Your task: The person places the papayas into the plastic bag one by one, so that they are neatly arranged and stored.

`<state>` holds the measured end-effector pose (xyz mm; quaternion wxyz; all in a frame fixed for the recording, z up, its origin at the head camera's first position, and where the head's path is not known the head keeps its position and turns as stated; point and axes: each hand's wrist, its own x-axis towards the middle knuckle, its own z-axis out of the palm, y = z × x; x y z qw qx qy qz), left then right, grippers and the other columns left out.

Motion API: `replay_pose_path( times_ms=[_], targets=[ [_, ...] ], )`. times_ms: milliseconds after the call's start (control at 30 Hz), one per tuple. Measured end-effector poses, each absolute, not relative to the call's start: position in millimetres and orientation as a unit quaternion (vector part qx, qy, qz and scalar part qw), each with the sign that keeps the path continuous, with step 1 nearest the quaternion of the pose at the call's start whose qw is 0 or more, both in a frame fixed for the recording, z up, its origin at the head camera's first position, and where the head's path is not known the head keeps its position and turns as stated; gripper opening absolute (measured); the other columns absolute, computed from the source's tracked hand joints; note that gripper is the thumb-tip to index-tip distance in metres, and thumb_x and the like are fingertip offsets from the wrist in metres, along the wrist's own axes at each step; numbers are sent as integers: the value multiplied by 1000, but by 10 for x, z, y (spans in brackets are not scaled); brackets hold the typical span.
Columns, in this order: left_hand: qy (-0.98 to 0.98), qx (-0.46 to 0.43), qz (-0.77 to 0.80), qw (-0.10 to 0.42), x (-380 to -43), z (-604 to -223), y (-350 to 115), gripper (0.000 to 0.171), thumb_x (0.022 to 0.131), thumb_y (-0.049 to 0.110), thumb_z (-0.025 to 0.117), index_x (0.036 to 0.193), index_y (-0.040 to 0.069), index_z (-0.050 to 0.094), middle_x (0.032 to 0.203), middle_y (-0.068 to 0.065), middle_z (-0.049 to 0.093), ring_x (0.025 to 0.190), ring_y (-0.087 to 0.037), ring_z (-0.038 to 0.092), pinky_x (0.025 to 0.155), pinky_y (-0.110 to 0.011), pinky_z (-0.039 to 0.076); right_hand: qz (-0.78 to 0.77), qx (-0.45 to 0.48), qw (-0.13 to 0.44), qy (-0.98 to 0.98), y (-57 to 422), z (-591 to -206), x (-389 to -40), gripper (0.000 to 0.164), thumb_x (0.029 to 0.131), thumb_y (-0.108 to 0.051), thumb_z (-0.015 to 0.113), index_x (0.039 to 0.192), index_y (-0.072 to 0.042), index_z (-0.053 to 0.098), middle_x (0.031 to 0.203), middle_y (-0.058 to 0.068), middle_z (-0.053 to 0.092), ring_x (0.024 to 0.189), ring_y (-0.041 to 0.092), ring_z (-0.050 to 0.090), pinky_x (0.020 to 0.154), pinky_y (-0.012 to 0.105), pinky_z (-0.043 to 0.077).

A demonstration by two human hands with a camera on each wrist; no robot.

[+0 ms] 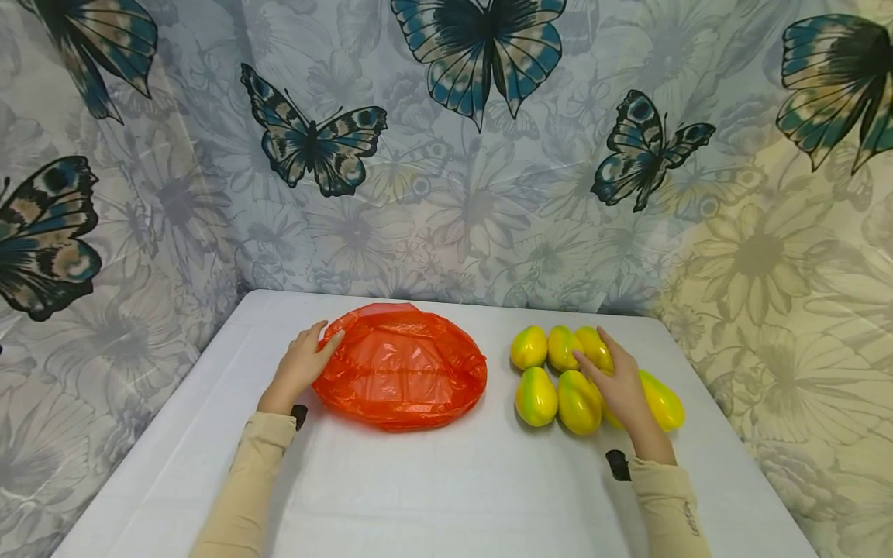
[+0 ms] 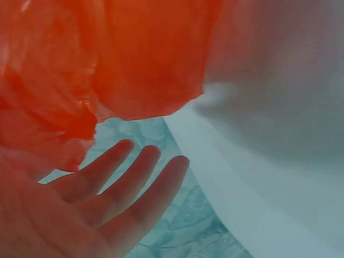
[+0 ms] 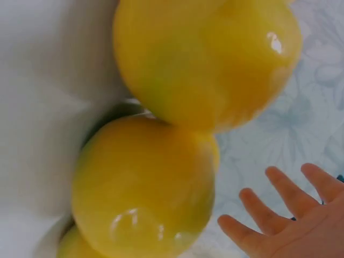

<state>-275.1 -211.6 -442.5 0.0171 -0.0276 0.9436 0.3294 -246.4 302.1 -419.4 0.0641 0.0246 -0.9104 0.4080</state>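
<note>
A red, crinkled plastic bag [image 1: 401, 368] lies spread in a rounded shape left of centre on the white table. My left hand [image 1: 298, 370] is at the bag's left edge, with the thumb against it. In the left wrist view the other fingers [image 2: 145, 212] are straight and spread, apart from the red plastic. Several glossy yellow-green mangoes [image 1: 536, 397] sit grouped on the right. Over the right part of that group is my right hand [image 1: 622, 391], fingers spread. The right wrist view has its fingers [image 3: 293, 193] extended beside a mango [image 3: 142, 188], gripping nothing; part of the group is hidden behind this hand.
The white cloth-covered table [image 1: 418, 496] reaches back to a patterned fabric wall [image 1: 453, 225] with butterflies and flowers. At the group's right end lies one longer mango [image 1: 663, 401], beside the right wrist. Fabric also hangs at both sides.
</note>
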Motion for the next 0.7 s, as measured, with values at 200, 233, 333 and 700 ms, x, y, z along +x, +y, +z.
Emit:
replay_pose_path(
  times_ms=[200, 233, 333, 700],
  targets=[
    [942, -30, 334, 22, -2739, -4498, -2160, 79, 100, 60, 33, 154, 4, 21, 151, -31, 30, 137, -51, 31, 110, -66, 28, 406, 1, 66, -911, 3146, -4219, -2406, 85, 97, -52, 52, 158, -11, 10, 162, 22, 13, 147, 49, 10, 113, 69, 14],
    [942, -30, 335, 23, -2736, -4512, -2168, 79, 100, 60, 32, 154, 3, 21, 151, -31, 30, 137, -51, 31, 110, -66, 28, 405, -4, 65, -912, 3168, -4224, -2396, 85, 97, -53, 52, 158, -11, 10, 162, 22, 13, 147, 49, 10, 113, 69, 15],
    [940, -31, 339, 25, -2729, -4552, -2189, 79, 101, 59, 33, 154, 2, 20, 151, -32, 30, 137, -51, 32, 111, -65, 27, 404, -17, 66, -912, 3244, -4252, -2363, 85, 97, -53, 52, 158, -11, 10, 162, 23, 11, 147, 50, 9, 112, 70, 15],
    [931, -28, 363, 11, -2719, -4653, -2242, 76, 102, 55, 34, 153, 1, 21, 151, -33, 32, 138, -50, 32, 113, -63, 26, 390, -75, 91, -913, 3542, -4389, -2226, 80, 97, -50, 51, 157, -11, 15, 159, 29, 14, 145, 52, 11, 114, 68, 12]
  ],
)
